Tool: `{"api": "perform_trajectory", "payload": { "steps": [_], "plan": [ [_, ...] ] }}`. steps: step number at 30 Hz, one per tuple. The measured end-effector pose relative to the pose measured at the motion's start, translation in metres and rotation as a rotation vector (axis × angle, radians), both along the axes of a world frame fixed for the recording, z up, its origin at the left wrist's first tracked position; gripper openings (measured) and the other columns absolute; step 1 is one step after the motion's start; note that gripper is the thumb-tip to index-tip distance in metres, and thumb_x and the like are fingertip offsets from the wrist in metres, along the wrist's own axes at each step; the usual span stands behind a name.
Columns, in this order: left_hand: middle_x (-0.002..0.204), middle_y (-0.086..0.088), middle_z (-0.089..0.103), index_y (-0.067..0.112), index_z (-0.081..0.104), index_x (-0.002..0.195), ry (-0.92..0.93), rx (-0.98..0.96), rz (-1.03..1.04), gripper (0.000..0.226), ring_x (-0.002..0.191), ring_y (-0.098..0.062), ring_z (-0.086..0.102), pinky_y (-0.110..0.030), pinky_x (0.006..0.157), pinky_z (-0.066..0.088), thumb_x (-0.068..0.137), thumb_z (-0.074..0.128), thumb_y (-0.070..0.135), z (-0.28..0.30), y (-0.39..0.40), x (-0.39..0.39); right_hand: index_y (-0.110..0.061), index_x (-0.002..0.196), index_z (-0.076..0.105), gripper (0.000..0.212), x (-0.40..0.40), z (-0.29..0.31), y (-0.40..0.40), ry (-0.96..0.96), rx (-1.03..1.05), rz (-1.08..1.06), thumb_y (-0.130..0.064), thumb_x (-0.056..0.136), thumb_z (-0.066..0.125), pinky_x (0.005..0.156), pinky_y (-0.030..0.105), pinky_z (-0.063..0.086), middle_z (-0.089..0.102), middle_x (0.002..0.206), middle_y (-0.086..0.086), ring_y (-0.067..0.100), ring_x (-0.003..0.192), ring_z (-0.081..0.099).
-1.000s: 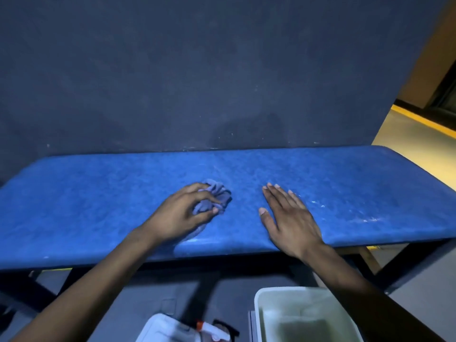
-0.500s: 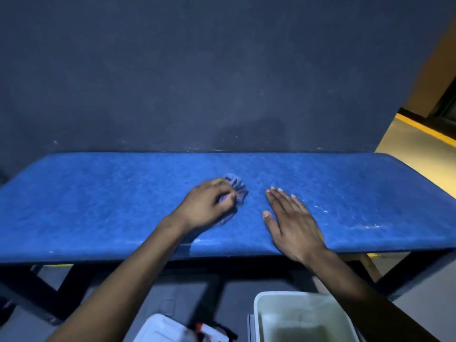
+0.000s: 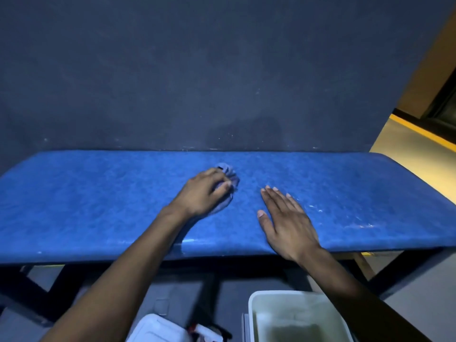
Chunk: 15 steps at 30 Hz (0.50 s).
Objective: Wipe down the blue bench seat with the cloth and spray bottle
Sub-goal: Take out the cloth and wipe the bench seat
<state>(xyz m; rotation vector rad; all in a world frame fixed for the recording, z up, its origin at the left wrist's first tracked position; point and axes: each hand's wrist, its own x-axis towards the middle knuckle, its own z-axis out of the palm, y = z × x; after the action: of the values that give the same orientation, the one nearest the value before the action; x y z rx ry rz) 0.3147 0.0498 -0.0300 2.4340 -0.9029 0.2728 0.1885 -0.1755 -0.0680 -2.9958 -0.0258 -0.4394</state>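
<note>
Left hand (image 3: 203,192) is curled down over the bunched cloth (image 3: 228,175), pressing it onto the middle of the blue bench seat (image 3: 98,206), folds poking out past the fingertips. Just to its right, the right hand (image 3: 287,223) lies flat, fingers together, holding nothing.

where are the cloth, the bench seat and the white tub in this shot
cloth (image 3: 228,172), head view, on the bunched folds past the fingers
bench seat (image 3: 86,206), head view, on bare blue surface left of the arms
white tub (image 3: 254,307), head view, on its left rim
</note>
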Motion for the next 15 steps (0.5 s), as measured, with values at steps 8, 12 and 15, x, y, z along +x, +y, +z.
{"api": "perform_trajectory", "payload": {
  "steps": [8, 12, 15],
  "plan": [
    [0.125, 0.007, 0.063, 0.035, 0.068, 0.114, -0.003, -0.015, 0.095, 0.041, 0.117, -0.014, 0.06, -0.026, 0.089, 0.041, 0.091, 0.045, 0.06, 0.001, 0.057, 0.018, -0.017, 0.16, 0.024, 0.075, -0.001, 0.001, 0.002, 0.017, 0.006, -0.01, -0.055, 0.097, 0.008, 0.128, 0.037, 0.008, 0.022, 0.169, -0.001, 0.012, 0.157, 0.014],
    [0.135, 0.007, 0.059, 0.041, 0.061, 0.125, 0.035, -0.018, 0.154, 0.038, 0.129, -0.018, 0.053, -0.03, 0.099, 0.041, 0.096, 0.043, 0.056, 0.0, 0.012, 0.044, -0.016, 0.159, 0.027, 0.074, 0.001, 0.001, 0.001, 0.003, 0.013, 0.003, -0.055, 0.098, 0.011, 0.128, 0.038, 0.01, 0.026, 0.168, 0.001, 0.014, 0.156, 0.018],
    [0.129, 0.014, 0.06, 0.042, 0.063, 0.12, 0.045, 0.028, -0.019, 0.03, 0.122, -0.01, 0.057, -0.032, 0.1, 0.045, 0.094, 0.054, 0.054, -0.002, 0.011, 0.014, -0.016, 0.159, 0.028, 0.074, 0.0, -0.001, 0.001, -0.006, 0.006, 0.01, -0.055, 0.098, 0.011, 0.128, 0.038, 0.01, 0.026, 0.168, 0.001, 0.014, 0.156, 0.018]
  ]
}}
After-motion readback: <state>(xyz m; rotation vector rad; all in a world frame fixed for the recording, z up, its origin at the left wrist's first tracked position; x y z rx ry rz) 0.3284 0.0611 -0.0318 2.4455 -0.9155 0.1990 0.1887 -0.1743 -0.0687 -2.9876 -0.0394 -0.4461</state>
